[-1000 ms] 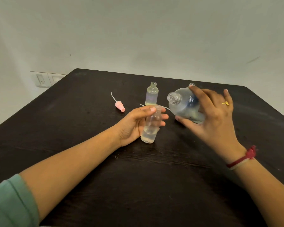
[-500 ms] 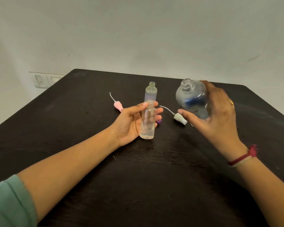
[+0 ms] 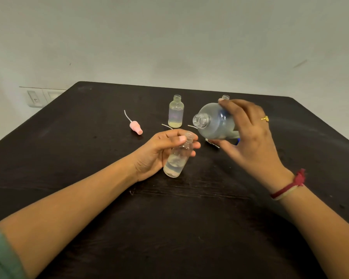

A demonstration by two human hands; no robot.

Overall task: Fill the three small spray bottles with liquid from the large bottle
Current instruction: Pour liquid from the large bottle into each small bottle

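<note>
Clear plastic in both grips. Curled round a small spray bottle (image 3: pixel 176 160), the left hand (image 3: pixel 159 152), thumb up by the open neck; bottle leaning right, pale liquid in its lower part, base on or just above the table (image 3: pixel 189 228), cannot tell which. Wrapped over the large bottle (image 3: pixel 214 123), the right hand (image 3: pixel 248 135), fingers on top, thumb beneath; held off the table and tipped on its side, open mouth aimed left, just above and beside the small neck, a narrow gap between the two.

Just under that hand, a white spray cap (image 3: pixel 212 142), mostly hidden. Behind the left hand, a second small bottle (image 3: pixel 176 112), upright, uncapped, yellowish liquid low in it, a thin dip tube (image 3: pixel 166 126) lying at its foot. Behind the large bottle, only the neck of a third small bottle (image 3: pixel 225 97) showing. Further left, well apart, a pink spray cap (image 3: pixel 136 127) on its side.

Broad stretch of dark tabletop from the forearms out to the near and side edges; far edge near behind the bottles, grey wall (image 3: pixel 169 47) beyond.
</note>
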